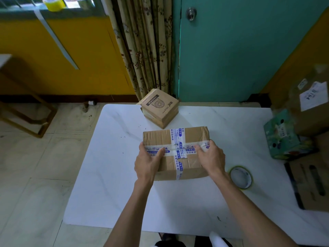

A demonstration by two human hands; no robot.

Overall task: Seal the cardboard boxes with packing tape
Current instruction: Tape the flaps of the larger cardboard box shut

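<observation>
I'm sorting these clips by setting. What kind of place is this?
Probably a room in a home used for packing parcels: a white table on a tiled floor, a floral curtain beside a teal door, and stacked cardboard boxes.

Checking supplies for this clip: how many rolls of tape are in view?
2. One tape roll lies flat on the white table, right of the taped box. A yellow roll sits on the window ledge, upper left, partly cropped. Others may be out of view.
</observation>
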